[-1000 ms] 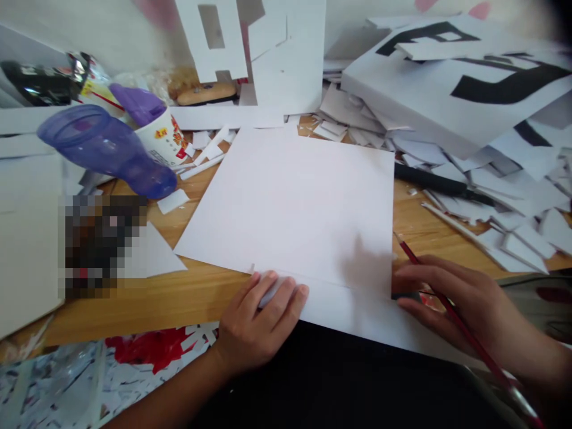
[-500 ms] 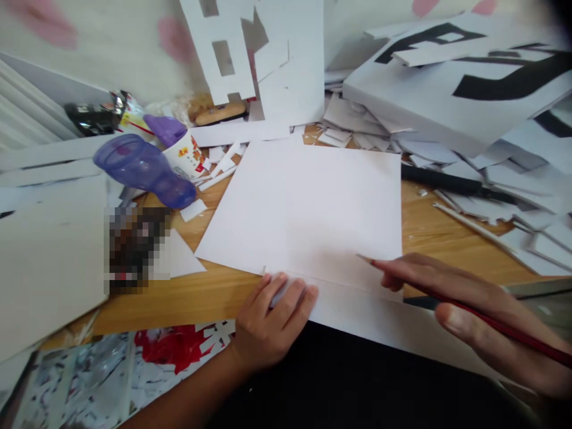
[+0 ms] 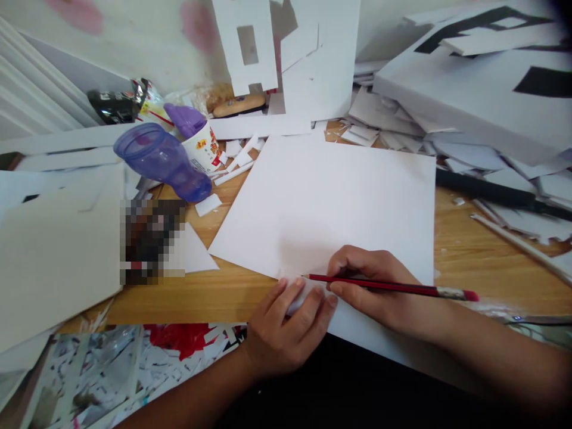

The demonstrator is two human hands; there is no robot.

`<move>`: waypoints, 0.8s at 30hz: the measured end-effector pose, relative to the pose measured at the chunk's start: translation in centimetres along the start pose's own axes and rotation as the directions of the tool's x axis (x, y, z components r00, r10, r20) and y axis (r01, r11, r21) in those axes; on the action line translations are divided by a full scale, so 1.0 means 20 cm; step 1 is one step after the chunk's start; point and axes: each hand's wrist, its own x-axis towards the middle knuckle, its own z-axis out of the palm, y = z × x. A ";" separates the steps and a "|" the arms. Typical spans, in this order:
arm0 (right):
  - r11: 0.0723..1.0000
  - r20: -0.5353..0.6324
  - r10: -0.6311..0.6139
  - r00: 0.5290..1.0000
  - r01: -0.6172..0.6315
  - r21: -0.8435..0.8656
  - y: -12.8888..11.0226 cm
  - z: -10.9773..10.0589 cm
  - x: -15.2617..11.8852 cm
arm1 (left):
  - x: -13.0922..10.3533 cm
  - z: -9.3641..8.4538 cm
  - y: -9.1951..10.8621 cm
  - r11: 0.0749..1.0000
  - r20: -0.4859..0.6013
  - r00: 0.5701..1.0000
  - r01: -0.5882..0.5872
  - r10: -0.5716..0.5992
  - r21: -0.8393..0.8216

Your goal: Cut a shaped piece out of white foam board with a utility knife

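Observation:
A large white board (image 3: 357,196) lies on the wooden desk before me, with another white sheet (image 3: 366,322) along its front edge. My left hand (image 3: 286,328) rests on that edge, fingers spread and pressing down on a small white piece (image 3: 297,304), mostly covered. In a pinch between thumb and fingers, my right hand (image 3: 375,286) holds a red and black pencil (image 3: 384,286). The pencil's tip meets the board right beside my left fingertips, while its eraser end points right.
At the left stand a purple translucent bottle (image 3: 163,161) and a paper cup (image 3: 203,149). A black-handled tool (image 3: 487,187) lies right of the board. White offcuts (image 3: 384,113) pile up behind. Cut-out boards (image 3: 322,65) lean on the wall; more boards (image 3: 62,238) stack at left.
My right hand has swung left and inward, bringing the pencil tip beside my left fingers. The left hand stays on the board's front edge. The whole view has shifted slightly.

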 end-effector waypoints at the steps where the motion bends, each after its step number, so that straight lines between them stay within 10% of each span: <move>1: 1.000 0.003 -0.003 1.000 0.003 -0.001 0.00 0.00 0.00 | 0.00 0.00 0.00 1.000 0.001 1.000 0.000 0.000 0.003; 24: 0.985 0.045 0.166 0.985 -0.163 -0.050 -0.02 -0.23 -0.13 | -0.01 0.01 -0.01 0.999 0.026 0.999 -0.040 0.040 -0.022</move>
